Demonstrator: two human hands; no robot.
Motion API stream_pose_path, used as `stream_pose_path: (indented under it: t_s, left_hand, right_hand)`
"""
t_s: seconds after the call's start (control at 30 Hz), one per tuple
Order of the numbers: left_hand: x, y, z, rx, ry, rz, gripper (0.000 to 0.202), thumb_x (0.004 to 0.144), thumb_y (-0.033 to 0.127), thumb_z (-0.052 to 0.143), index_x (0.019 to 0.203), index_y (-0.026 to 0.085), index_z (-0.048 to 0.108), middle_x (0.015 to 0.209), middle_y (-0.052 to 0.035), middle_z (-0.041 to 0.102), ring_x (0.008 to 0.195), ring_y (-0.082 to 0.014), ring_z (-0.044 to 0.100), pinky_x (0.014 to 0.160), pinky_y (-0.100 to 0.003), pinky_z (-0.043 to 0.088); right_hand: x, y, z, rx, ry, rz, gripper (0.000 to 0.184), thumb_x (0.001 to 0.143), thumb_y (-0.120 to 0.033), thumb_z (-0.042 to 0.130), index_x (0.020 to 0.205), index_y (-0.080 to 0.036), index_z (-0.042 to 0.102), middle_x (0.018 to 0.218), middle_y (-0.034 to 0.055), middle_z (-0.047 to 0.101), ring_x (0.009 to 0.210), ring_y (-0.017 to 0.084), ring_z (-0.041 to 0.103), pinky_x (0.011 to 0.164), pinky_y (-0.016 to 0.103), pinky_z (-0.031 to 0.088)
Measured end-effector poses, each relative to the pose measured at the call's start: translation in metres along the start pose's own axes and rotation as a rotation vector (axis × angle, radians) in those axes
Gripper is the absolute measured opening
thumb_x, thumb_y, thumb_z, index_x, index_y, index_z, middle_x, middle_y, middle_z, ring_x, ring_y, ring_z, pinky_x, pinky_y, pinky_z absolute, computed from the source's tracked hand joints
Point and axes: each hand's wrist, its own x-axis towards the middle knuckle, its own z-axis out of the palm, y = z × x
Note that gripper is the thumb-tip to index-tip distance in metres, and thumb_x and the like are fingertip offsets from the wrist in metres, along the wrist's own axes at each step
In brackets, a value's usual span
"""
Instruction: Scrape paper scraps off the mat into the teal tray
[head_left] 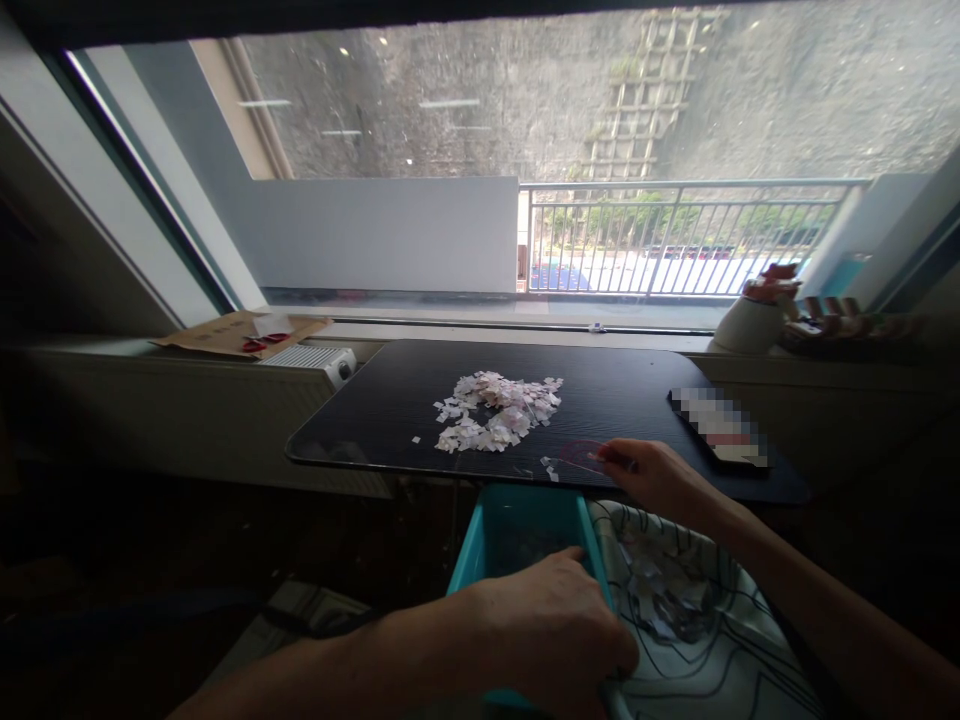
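My right hand (637, 465) is at the near right edge of the dark tabletop. Its fingertips pinch a thin reddish looped strand (577, 452), too fine to make out fully. Farther in lies a ring-shaped heap of small white paper pieces (506, 420), with a few loose bits close to the strand. My left hand (559, 620) is above the teal bin (466, 560), back upward and near its right rim. Most of its fingers are hidden, so its grip does not show.
A patterned cloth-lined container (697, 680) holding scraps stands right of the bin. A blurred-out flat object (720, 425) lies on the dark tabletop (600, 375). Red-handled scissors (266, 342) rest on brown paper (206, 332) at left. A white jug (746, 322) stands on the sill.
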Motion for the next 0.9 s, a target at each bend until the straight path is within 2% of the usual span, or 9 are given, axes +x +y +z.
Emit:
stream_pose_path:
  t_s: [0.17, 0.4, 0.5, 0.67, 0.8, 0.9]
  left_hand:
    - [-0.002, -0.001, 0.003, -0.007, 0.023, 0.017, 0.024, 0.063, 0.040, 0.082, 0.072, 0.023, 0.067, 0.047, 0.0064, 0.052, 0.053, -0.0187, 0.055, 0.093, -0.041, 0.038]
    - [-0.002, 0.000, 0.005, 0.002, 0.019, -0.011, 0.025, 0.064, 0.040, 0.083, 0.074, 0.023, 0.068, 0.050, 0.0054, 0.055, 0.059, -0.0211, 0.060, 0.096, -0.042, 0.037]
    - [-0.001, 0.000, 0.005, -0.005, 0.027, -0.012, 0.025, 0.063, 0.040, 0.083, 0.074, 0.023, 0.068, 0.050, 0.0056, 0.056, 0.059, -0.0206, 0.060, 0.097, -0.042, 0.036]
    - [-0.002, -0.002, 0.009, -0.010, 0.053, 0.008, 0.026, 0.062, 0.041, 0.082, 0.075, 0.023, 0.069, 0.047, 0.0060, 0.054, 0.055, -0.0199, 0.058, 0.096, -0.044, 0.037]
    - [-0.003, -0.003, 0.010, -0.015, 0.064, 0.006, 0.026, 0.060, 0.040, 0.082, 0.073, 0.022, 0.069, 0.046, 0.0055, 0.053, 0.053, -0.0199, 0.056, 0.093, -0.043, 0.038]
    - [-0.003, -0.002, 0.008, -0.005, 0.047, -0.002, 0.025, 0.060, 0.040, 0.083, 0.074, 0.023, 0.069, 0.047, 0.0054, 0.054, 0.055, -0.0204, 0.057, 0.093, -0.041, 0.038]
  right_hand:
    - [0.014, 0.004, 0.008, 0.001, -0.024, 0.044, 0.027, 0.085, -0.032, 0.051, 0.088, -0.015, 0.072, 0.075, 0.0059, 0.072, 0.066, 0.018, 0.061, 0.061, 0.027, 0.042]
    - [0.014, 0.014, 0.014, 0.059, -0.080, 0.058, 0.030, 0.085, -0.039, 0.052, 0.087, -0.016, 0.071, 0.076, 0.0049, 0.071, 0.067, 0.017, 0.060, 0.062, 0.027, 0.043]
    - [0.013, 0.011, 0.012, 0.060, -0.081, 0.070, 0.029, 0.085, -0.037, 0.053, 0.087, -0.015, 0.071, 0.076, 0.0056, 0.071, 0.067, 0.017, 0.059, 0.063, 0.028, 0.043]
    - [0.010, 0.002, 0.011, 0.106, -0.156, 0.040, 0.028, 0.086, -0.038, 0.053, 0.085, -0.016, 0.070, 0.072, 0.0031, 0.070, 0.064, 0.015, 0.058, 0.059, 0.026, 0.042]
    - [0.015, 0.001, 0.013, 0.089, -0.089, 0.050, 0.028, 0.086, -0.036, 0.053, 0.088, -0.014, 0.071, 0.078, 0.0058, 0.071, 0.069, 0.017, 0.059, 0.066, 0.028, 0.045]
    - [0.019, -0.001, 0.012, 0.095, -0.117, 0.043, 0.026, 0.085, -0.034, 0.054, 0.087, -0.015, 0.071, 0.076, 0.0050, 0.071, 0.068, 0.017, 0.060, 0.064, 0.027, 0.045]
